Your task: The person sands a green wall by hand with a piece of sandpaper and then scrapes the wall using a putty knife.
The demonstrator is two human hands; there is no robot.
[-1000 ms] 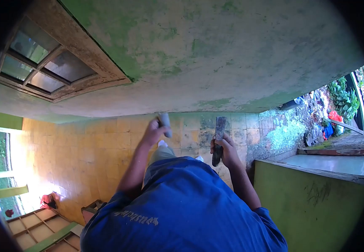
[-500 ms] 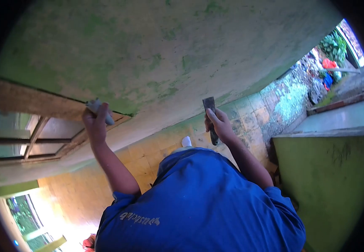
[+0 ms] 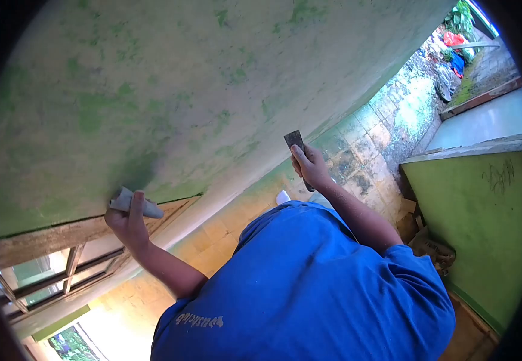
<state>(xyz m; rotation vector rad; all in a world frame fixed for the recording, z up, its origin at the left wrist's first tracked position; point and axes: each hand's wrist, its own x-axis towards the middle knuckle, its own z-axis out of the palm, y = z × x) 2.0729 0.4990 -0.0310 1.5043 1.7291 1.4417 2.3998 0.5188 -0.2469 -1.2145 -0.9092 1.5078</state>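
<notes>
My left hand (image 3: 129, 224) grips a crumpled greyish sheet (image 3: 146, 207), folded or rolled, its end close to the wall (image 3: 182, 84) just above the wooden window frame (image 3: 50, 240). Whether the sheet touches the wall I cannot tell. The wall shows patchy green and whitish paint. In my right hand (image 3: 312, 167) is a scraper with a dark flat blade (image 3: 294, 139), which points up and stands apart from the wall. My fingers wrap round its handle and hide most of it.
A low green wall (image 3: 471, 222) with a pale ledge (image 3: 471, 148) stands at the right. Yellowish floor tiles (image 3: 219, 231) run below the wall. Debris with red and blue pieces (image 3: 453, 40) lies outside at the upper right. A crumpled bag (image 3: 432, 248) sits beside the low wall.
The view has tilted and shifted. My left hand with the sheet now appears lower, above the window frame's edge. My right hand still holds the scraper, slightly higher in view.
</notes>
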